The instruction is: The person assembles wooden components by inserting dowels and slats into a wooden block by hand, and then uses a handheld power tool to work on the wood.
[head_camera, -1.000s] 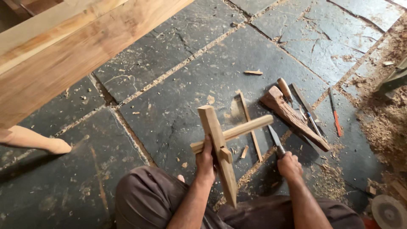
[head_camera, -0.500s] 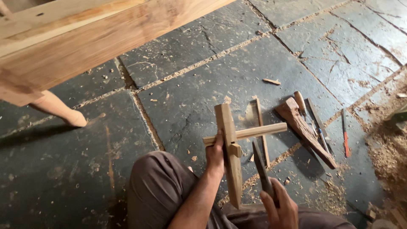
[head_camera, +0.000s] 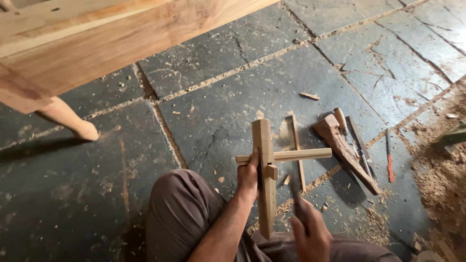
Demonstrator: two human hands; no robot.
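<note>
Low in the centre of the frame, the left hand [head_camera: 249, 175] gripped the wooden cross piece [head_camera: 266, 174], its long bar running up-frame. Just right and lower, the right hand [head_camera: 310, 237] was closed around a dark tool [head_camera: 296, 199] angled toward the joint.

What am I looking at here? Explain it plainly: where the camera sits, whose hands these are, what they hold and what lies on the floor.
The camera sits on a person's head and looks down at their own bare hands; no machine is involved. The left hand grips a wooden cross-shaped piece, a long bar with a thinner stick through it. The right hand holds a dark tool, blurred. On the stone floor lie a rough wood block, a thin stick, a red pencil and sawdust. A wooden furniture frame stands upper left.
</note>
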